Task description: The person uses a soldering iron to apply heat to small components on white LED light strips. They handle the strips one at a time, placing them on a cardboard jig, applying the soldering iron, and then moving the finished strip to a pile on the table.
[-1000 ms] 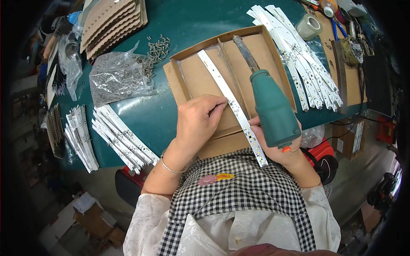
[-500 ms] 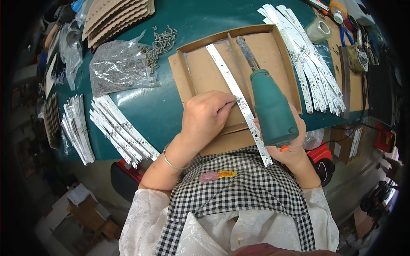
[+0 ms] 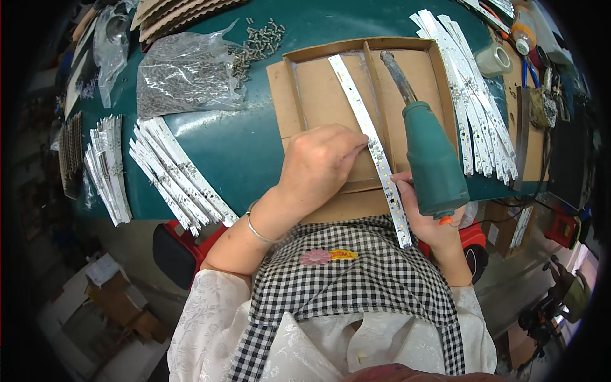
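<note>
A long white LED strip board (image 3: 363, 114) lies slantwise over a shallow cardboard tray (image 3: 318, 92), its near end reaching past the tray over my apron. My left hand (image 3: 321, 162) is closed, thumb and forefinger pinched on the strip's left edge near its middle. At the opposite edge, lower down, my right hand (image 3: 433, 223) has its fingertips pinched together by the strip; whatever sits between them is too small to make out. A dark green tool (image 3: 434, 159) with a worn metal shaft and an orange end lies over the tray's right compartment, partly covering my right hand.
More LED strip boards (image 3: 474, 95) are stacked right of the tray, and other bundles (image 3: 178, 175) lie at left. A clear bag (image 3: 188, 79) of small metal parts sits behind, loose ones (image 3: 258, 48) beside it. Corrugated cardboard (image 3: 178, 16) and a tape roll (image 3: 493, 60) stand farther back.
The whole view has shifted, so tray and tool appear farther right. My right hand's fingertips now show more beside the green tool. The left hand keeps its pinch at the strip.
</note>
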Demonstrator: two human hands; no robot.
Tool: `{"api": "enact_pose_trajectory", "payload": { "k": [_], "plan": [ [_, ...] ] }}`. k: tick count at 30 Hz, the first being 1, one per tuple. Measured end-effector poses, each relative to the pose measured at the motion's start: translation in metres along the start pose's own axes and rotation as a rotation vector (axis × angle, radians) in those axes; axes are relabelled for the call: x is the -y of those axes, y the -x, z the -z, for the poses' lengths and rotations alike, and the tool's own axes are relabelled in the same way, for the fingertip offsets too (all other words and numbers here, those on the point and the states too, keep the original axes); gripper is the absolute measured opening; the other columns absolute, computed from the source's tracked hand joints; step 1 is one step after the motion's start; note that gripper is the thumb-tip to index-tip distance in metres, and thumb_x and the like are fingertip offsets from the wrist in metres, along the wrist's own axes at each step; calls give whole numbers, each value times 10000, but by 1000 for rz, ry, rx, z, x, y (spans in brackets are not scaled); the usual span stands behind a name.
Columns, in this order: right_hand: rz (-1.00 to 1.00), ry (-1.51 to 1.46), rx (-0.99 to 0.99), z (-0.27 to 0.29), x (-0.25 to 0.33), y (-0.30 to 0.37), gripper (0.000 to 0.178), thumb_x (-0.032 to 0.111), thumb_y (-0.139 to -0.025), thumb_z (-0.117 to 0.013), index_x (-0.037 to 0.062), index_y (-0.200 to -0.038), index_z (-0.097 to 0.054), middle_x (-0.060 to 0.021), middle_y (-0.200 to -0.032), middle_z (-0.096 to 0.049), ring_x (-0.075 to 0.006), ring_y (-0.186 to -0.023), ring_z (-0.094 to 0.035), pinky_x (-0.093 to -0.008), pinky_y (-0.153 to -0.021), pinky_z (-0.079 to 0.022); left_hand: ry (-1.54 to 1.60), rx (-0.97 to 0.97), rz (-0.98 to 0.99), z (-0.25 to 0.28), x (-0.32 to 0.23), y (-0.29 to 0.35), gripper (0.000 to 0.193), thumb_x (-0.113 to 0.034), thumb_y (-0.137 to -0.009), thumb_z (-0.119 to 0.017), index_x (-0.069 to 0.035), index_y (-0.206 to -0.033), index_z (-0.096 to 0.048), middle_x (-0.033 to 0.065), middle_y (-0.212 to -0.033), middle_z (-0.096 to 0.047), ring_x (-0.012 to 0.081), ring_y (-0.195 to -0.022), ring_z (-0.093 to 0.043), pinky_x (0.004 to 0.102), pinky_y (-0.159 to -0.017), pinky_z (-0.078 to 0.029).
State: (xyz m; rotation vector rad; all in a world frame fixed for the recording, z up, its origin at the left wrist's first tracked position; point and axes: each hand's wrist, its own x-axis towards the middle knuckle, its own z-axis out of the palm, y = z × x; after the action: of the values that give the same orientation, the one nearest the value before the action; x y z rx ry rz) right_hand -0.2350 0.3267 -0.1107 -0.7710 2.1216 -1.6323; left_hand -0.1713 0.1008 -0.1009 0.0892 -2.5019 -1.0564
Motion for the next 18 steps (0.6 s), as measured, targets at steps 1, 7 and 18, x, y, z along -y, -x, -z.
{"api": "enact_pose_trajectory", "payload": {
  "k": [1, 7, 18],
  "plan": [
    [0, -3, -4, 0, 1, 0, 617, 70, -720, -757, -63, -1278, -529, -143, -1074, -704, -247, -918, -728, -320, -821, -556, 3, -6, 4, 0, 0, 0, 123, 33, -731, -760, -27, -836, -738, 100, -813, -732, 252, -713, -712, 328, -628, -566],
    [-26, -15, -2, 0, 1, 0, 626, 63, -705, -757, -61, -1274, -527, -139, -1067, -704, -247, -913, -728, -321, -818, -556, -14, 11, 7, 0, 2, -2, 122, 34, -729, -761, -22, -835, -740, 105, -814, -734, 248, -713, -714, 324, -635, -572],
    [-30, -3, -4, -1, -2, 2, 641, 89, -697, -773, -52, -1273, -530, -139, -1060, -705, -249, -909, -729, -323, -805, -559, -35, 21, -30, -1, 3, 0, 145, 47, -722, -750, -34, -842, -739, 100, -815, -729, 246, -727, -713, 332, -637, -573]
  ]
}}
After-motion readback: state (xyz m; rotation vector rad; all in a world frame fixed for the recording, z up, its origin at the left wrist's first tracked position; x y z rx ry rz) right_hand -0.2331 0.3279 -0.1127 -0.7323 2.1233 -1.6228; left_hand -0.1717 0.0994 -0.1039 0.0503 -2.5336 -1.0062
